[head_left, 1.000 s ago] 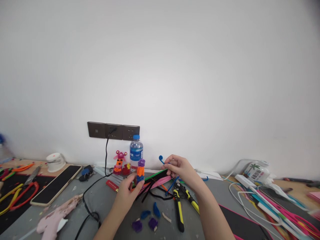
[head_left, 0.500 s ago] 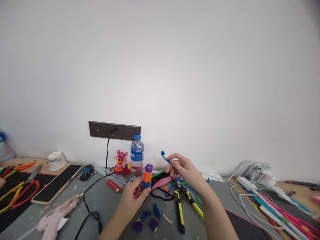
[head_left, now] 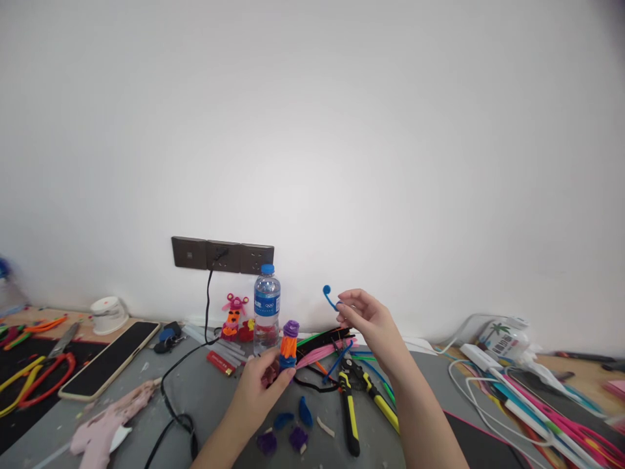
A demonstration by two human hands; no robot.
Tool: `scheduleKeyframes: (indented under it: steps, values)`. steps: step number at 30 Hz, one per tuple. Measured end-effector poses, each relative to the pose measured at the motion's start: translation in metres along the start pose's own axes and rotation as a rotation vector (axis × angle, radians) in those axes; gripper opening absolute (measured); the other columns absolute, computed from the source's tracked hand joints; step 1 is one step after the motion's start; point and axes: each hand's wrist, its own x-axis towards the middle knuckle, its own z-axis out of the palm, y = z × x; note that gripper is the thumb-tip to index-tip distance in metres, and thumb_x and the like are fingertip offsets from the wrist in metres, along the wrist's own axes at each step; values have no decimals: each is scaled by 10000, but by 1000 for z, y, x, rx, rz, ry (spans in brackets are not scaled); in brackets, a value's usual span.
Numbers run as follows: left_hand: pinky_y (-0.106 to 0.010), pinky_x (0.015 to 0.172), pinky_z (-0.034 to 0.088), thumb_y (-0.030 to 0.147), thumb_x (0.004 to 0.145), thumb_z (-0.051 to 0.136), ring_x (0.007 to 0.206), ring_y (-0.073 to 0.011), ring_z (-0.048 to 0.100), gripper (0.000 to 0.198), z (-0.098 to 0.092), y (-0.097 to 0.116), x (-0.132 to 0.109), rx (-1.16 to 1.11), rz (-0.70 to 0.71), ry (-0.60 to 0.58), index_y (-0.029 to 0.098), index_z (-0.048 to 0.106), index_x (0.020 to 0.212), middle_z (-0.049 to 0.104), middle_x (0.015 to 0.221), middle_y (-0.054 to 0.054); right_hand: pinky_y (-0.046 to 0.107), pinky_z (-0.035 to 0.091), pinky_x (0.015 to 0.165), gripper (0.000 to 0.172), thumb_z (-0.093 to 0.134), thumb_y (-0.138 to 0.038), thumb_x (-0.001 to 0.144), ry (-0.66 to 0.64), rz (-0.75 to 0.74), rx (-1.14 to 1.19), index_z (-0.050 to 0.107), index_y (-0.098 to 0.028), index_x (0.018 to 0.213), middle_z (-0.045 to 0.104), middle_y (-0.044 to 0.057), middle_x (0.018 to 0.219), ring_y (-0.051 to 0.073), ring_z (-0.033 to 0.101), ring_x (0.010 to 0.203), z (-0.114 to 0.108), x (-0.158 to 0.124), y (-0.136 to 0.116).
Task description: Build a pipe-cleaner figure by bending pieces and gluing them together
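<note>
My left hand is closed around the lower part of a small pipe-cleaner figure, upright, with a purple top, orange middle and blue base. Raised to the right, my right hand pinches a blue pipe cleaner whose free end curls into a small coil. Under that hand lie yellow-and-black wire pliers and a bundle of pink pipe cleaners with black, green and blue ones. Several blue and purple fuzzy pieces rest on the grey mat in front.
A water bottle and a finished-looking pink and orange figure stand by the wall. To the left are a phone, a pink glue gun, scissors and a black cable. White cords lie right.
My right hand has risen a little and shifted right, carrying the blue pipe cleaner with it. The left hand holds the figure in nearly the same place.
</note>
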Motion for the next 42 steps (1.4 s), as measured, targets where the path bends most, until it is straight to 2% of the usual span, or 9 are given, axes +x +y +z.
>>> scheduleKeyframes:
  steps: [4, 8, 13, 16, 21, 28, 42]
  values:
    - [-278, 702, 543, 476, 848, 611, 719, -218, 656, 379, 0, 1, 0, -6, -13, -7, 165, 729, 1029, 693, 677, -48, 300, 481, 612, 395, 754, -524, 684, 20, -5, -10, 630, -183, 840, 589, 25, 703, 171, 553, 648, 2, -2, -5]
    - [-281, 697, 542, 483, 843, 617, 709, -218, 655, 372, 0, 0, 0, -11, 0, -13, 163, 733, 991, 694, 677, -49, 294, 464, 596, 381, 730, -528, 703, -75, 8, -14, 654, -186, 854, 586, 19, 675, 171, 550, 641, 14, -7, -14]
    - [-276, 687, 541, 461, 847, 621, 703, -216, 650, 332, 1, 0, -1, -13, 23, -29, 172, 732, 966, 692, 686, -49, 267, 438, 564, 333, 737, -488, 715, -220, 3, 30, 610, -190, 792, 564, -11, 641, 133, 515, 585, 34, -13, -19]
    - [-277, 689, 542, 464, 848, 616, 708, -218, 649, 332, 0, 1, -1, -15, 26, -27, 177, 734, 966, 689, 681, -46, 261, 432, 561, 320, 716, -487, 745, -256, 0, 13, 614, -188, 800, 566, -10, 639, 133, 517, 596, 40, -14, -17]
    - [-281, 702, 540, 476, 851, 602, 735, -225, 652, 352, -1, 4, 0, -8, 14, -37, 172, 740, 963, 699, 706, -53, 272, 453, 581, 336, 728, -501, 722, -270, 19, 15, 620, -188, 785, 569, -13, 638, 136, 535, 603, 40, -15, -17]
    - [-281, 709, 537, 466, 853, 605, 749, -227, 648, 374, 0, 3, 0, -25, 10, -54, 170, 728, 1045, 704, 735, -55, 277, 454, 600, 259, 714, -424, 744, -283, 19, -4, 627, -186, 796, 586, -12, 660, 135, 544, 611, 41, -15, -15]
    - [-264, 685, 531, 447, 866, 603, 677, -194, 621, 326, 0, 5, -3, -22, 61, -62, 174, 740, 979, 705, 759, -52, 270, 421, 591, 152, 658, -331, 781, -266, -25, -89, 608, -189, 803, 568, -10, 683, 139, 523, 626, 42, -16, -14]
